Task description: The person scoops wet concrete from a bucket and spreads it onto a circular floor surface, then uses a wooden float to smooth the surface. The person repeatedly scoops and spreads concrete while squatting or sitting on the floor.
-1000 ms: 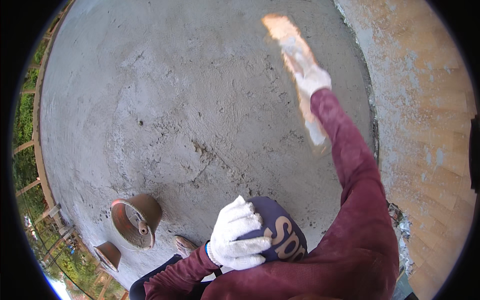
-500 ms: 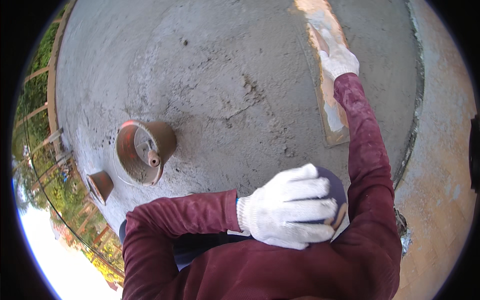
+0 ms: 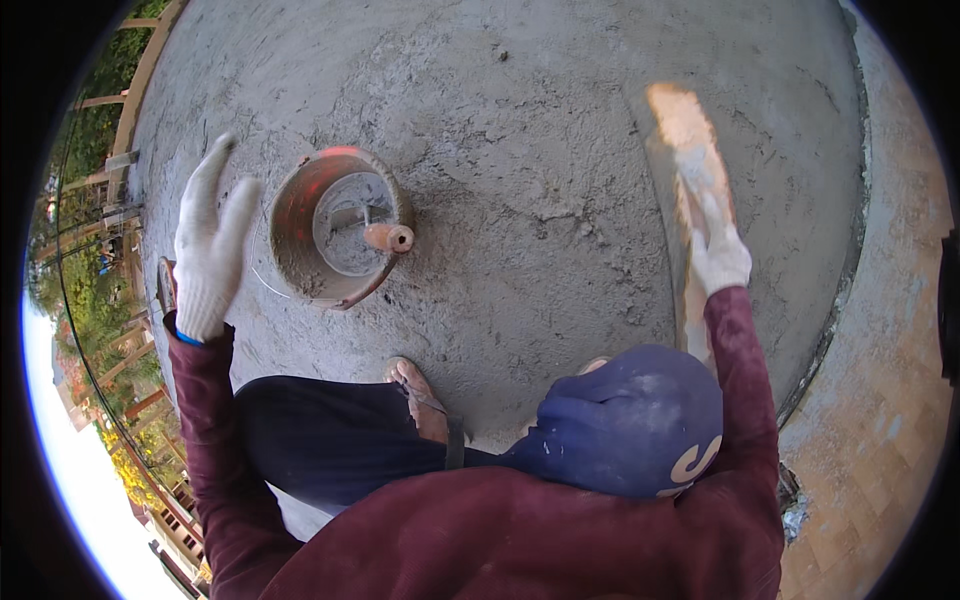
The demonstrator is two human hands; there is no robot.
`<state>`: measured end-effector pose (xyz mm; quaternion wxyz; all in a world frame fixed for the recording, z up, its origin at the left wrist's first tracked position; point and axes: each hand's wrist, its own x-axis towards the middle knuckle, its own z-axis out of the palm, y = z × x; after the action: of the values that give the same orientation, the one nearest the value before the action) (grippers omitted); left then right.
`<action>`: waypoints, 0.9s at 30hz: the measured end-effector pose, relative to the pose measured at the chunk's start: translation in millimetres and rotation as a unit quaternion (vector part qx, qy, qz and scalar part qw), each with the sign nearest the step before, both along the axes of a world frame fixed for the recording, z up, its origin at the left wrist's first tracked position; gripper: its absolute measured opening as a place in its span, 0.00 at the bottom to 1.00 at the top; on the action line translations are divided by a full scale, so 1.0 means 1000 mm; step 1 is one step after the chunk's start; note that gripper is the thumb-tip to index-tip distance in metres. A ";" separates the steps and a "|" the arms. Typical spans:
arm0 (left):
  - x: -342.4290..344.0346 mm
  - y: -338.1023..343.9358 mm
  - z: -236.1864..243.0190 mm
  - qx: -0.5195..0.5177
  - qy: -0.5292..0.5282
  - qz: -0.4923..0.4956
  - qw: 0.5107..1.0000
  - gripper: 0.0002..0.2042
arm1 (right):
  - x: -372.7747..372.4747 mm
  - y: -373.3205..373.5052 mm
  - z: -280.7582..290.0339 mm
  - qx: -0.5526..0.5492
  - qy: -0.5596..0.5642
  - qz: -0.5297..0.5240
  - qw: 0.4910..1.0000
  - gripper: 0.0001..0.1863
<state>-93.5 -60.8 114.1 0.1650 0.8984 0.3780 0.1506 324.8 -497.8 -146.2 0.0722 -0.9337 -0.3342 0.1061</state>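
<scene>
A white knitted glove covers each hand. My left hand (image 3: 215,240) is raised at the left, fingers extended and apart, holding nothing. To its right stands a mortar-smeared bucket (image 3: 294,235) with a red patch inside its rim. In the bucket lies a trowel, its wooden handle (image 3: 385,237) leaning over the near right rim. At the right my right hand (image 3: 722,255) grips a long wooden float (image 3: 690,125) that rests on the wet grey cement (image 3: 540,150). The float's near end is partly hidden by my knee and sleeve.
Behind my left hand a second, smaller bucket (image 3: 166,285) shows in part. My sandalled foot (image 3: 420,400) is on the cement. A raised border with tan tiles (image 3: 880,470) runs along the right. Wooden rails (image 3: 135,100), a cable and greenery lie past the left edge.
My left hand has left my knee and swung out to the left, up beside the bucket. The float and my right hand have come nearer to me. My view has shifted left.
</scene>
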 end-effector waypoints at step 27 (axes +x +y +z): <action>-0.154 0.055 -0.067 -0.519 -0.235 0.342 0.747 0.20 | -0.112 0.214 0.018 -0.060 0.040 0.254 0.964 0.37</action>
<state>-247.2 -5.8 47.1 0.6271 0.4213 0.6290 0.1835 212.3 -283.7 -128.7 0.0000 -0.8157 -0.5502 0.1786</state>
